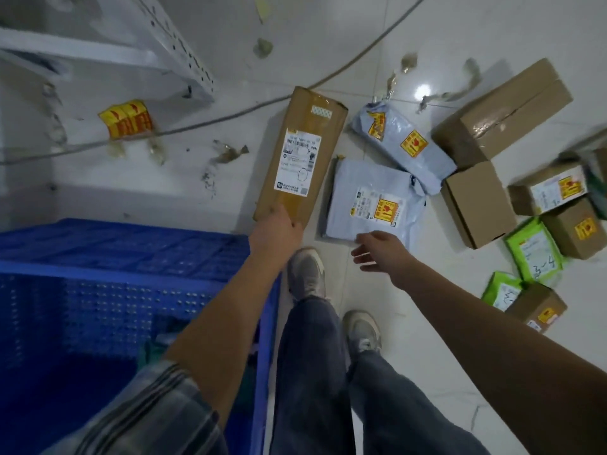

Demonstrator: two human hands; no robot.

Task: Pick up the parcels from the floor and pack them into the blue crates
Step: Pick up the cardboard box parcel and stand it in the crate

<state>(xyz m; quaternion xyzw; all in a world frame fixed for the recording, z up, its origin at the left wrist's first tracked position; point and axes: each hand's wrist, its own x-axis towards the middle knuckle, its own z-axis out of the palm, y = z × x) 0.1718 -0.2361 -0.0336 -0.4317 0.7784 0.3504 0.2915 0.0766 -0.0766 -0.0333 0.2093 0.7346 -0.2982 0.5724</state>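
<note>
A: The blue crate [138, 257] sits near left. The long box [300, 156] is gripped at its near end by the left hand [277, 229].

B: It could tip. The right hand [377, 251], released, is spread over the grey mailer [368, 198].

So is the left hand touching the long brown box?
Touching. The head view shows the left hand gripping the near end of the long brown box.

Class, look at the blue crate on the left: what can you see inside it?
Inside the blue crate, only dark mesh walls and a dim greenish shape near the left arm show. The arm covers part of the inside, and the floor of the crate is too dark to tell.
</note>
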